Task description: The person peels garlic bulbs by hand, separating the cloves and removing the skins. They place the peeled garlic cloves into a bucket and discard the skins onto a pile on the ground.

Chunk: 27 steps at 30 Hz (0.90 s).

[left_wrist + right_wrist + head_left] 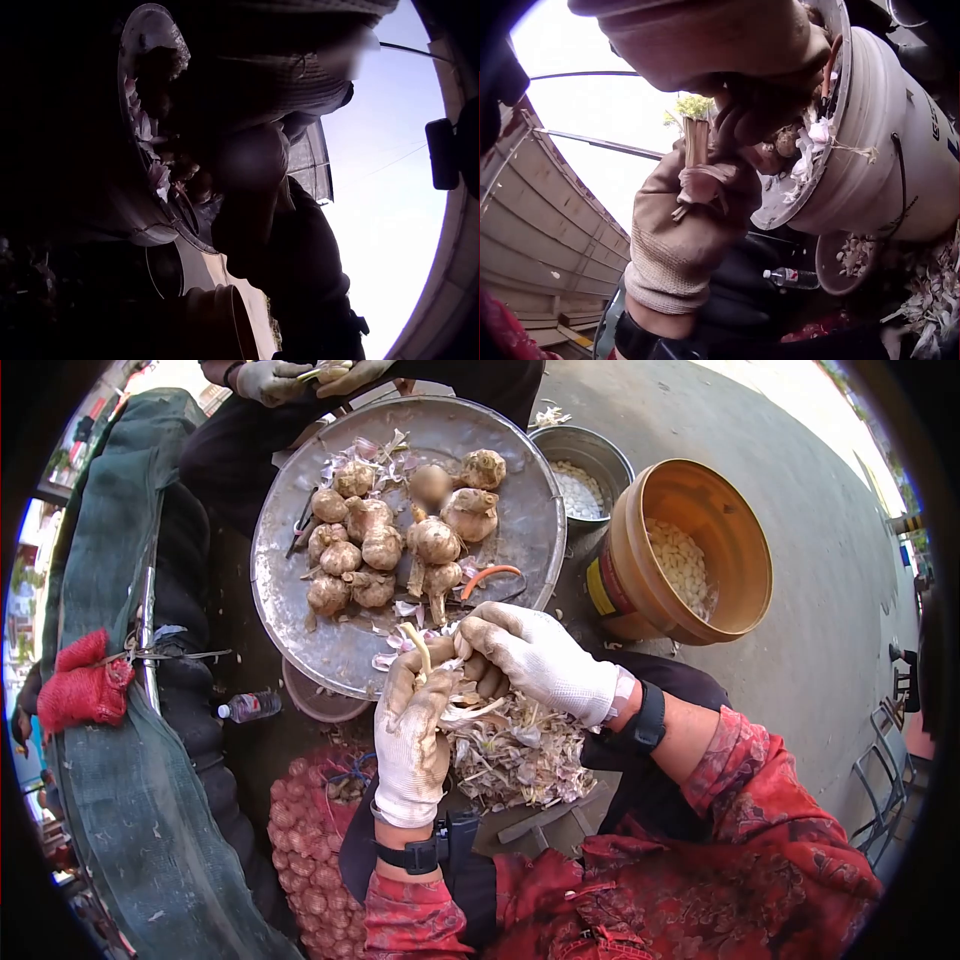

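Observation:
My gloved left hand [412,735] grips a garlic bulb by its pale, dry stem [416,647], which pokes up past the thumb. In the right wrist view the cut stem [697,142] stands upright against the left glove [679,232], with torn skin round its base. My gloved right hand [540,660] curls its fingers at the same garlic, meeting the left fingertips; the bulb itself is mostly hidden between the gloves. Both hands are at the near rim of a round metal tray [285,630] bearing several unpeeled garlic bulbs [382,547]. The left wrist view is very dark.
An orange-handled curved tool [490,577] lies on the tray. Peeled cloves fill part of a brown bucket [735,510] and a metal pail [606,450]. Garlic skins [525,755] are heaped below my hands, beside a net sack [310,860]. Opposite sits another person with gloved hands [272,382].

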Available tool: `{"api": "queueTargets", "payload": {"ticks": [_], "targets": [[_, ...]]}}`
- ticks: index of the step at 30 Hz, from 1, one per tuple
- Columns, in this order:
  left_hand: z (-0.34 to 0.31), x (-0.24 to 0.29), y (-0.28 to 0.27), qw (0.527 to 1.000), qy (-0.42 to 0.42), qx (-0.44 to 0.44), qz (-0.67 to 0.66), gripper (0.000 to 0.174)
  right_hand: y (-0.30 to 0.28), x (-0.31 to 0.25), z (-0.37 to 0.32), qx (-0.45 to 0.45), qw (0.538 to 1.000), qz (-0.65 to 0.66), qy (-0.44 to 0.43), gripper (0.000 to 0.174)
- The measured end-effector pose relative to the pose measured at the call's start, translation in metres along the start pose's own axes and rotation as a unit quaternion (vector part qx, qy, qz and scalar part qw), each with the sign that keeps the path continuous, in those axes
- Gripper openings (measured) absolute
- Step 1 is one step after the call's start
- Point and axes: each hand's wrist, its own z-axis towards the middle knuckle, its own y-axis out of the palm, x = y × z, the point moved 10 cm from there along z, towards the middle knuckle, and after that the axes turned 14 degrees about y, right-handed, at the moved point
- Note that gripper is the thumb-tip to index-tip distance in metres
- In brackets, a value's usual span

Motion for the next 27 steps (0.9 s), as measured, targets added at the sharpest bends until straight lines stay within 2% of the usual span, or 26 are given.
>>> {"api": "queueTargets", "payload": {"ticks": [2, 4, 10, 16, 19, 21, 24, 25, 27], "targets": [[-0.001, 0.002, 0.000, 0.999, 0.004, 0.006, -0.041, 0.032, 0.000, 0.000, 0.002, -0.031, 0.999, 0.033, -0.012, 0.030], [-0.001, 0.005, -0.003, 0.999, 0.012, 0.022, -0.026, 0.032, 0.003, -0.004, -0.002, -0.079, 0.994, 0.078, -0.007, 0.030], [-0.002, 0.002, -0.012, 0.997, 0.005, 0.055, -0.048, 0.028, 0.007, -0.001, -0.002, -0.094, 0.991, 0.089, 0.018, 0.032], [-0.003, 0.009, -0.012, 0.999, 0.026, 0.032, 0.029, 0.023, 0.012, 0.003, -0.002, -0.121, 0.988, 0.084, 0.047, 0.031], [-0.003, 0.009, -0.009, 0.997, 0.022, 0.057, -0.045, 0.021, 0.012, 0.005, -0.001, -0.122, 0.987, 0.091, 0.053, 0.030], [-0.005, 0.021, -0.006, 0.995, 0.032, 0.053, 0.077, 0.024, 0.012, 0.004, -0.002, -0.123, 0.986, 0.097, 0.052, 0.030], [-0.009, 0.010, -0.017, 0.996, 0.008, 0.042, 0.083, 0.033, 0.012, 0.005, -0.003, -0.117, 0.988, 0.084, 0.064, 0.030], [-0.009, 0.008, -0.021, 0.994, -0.004, 0.054, 0.094, 0.042, 0.014, 0.006, -0.003, -0.124, 0.987, 0.081, 0.066, 0.030], [-0.009, 0.001, -0.024, 0.994, -0.012, 0.081, 0.067, 0.044, 0.016, 0.006, -0.004, -0.132, 0.986, 0.078, 0.068, 0.030]]}}
